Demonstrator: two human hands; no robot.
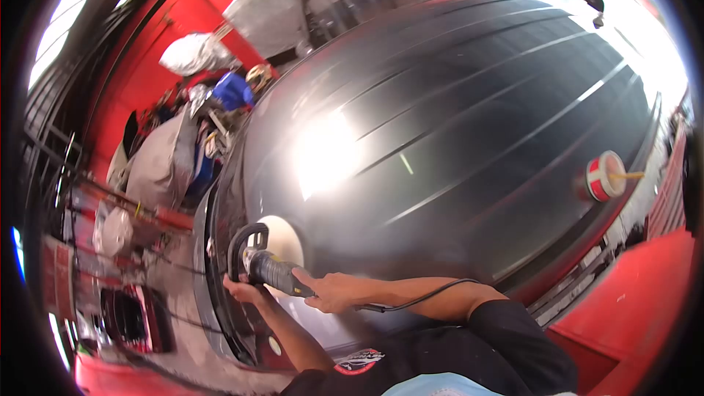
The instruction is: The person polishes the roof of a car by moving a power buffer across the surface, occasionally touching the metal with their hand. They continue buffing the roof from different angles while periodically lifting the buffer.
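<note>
Left hand (pixel 246 292) clamped at the loop handle, right hand (pixel 330 292) wrapped round the polisher (pixel 273 270), pad (pixel 282 238) pressed at the car panel's (pixel 477 103) near-left edge: could burn paint there if tilted, or snag the trailing cord (pixel 429 295).

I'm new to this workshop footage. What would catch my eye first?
First, the big dark grey ribbed car panel filling the middle, with a bright glare on it. At its lower left, the left hand and right hand grip a polisher whose white pad lies against the paint. A red-and-white round object sits on the panel at right.
</note>
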